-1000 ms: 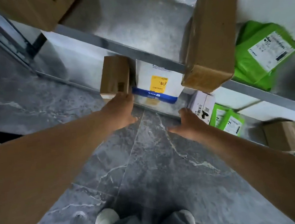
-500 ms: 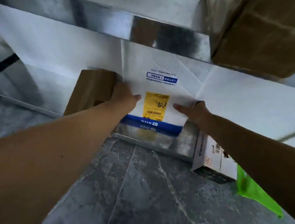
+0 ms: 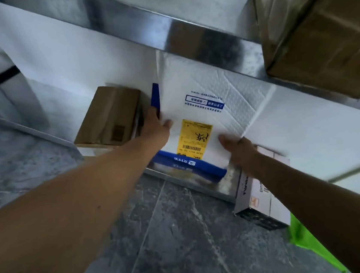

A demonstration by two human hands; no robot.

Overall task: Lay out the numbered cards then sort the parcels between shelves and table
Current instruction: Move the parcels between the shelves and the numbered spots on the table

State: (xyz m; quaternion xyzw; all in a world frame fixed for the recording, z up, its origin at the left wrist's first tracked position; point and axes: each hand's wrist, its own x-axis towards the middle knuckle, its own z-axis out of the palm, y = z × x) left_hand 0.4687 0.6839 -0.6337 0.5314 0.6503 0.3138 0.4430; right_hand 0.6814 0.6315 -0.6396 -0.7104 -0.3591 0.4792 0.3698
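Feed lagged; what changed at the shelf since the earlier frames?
Both hands moved forward from the shelf front onto the white mailer: the left hand grips its left edge, the right hand its lower right edge. The mailer stays on the lower shelf; the small brown box and white carton beside it have not moved.

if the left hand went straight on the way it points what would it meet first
The left hand grips the white mailer at its left edge, so the mailer comes first; pushing on, probably the white back panel, through the gap beside the brown box. Depth is unclear.
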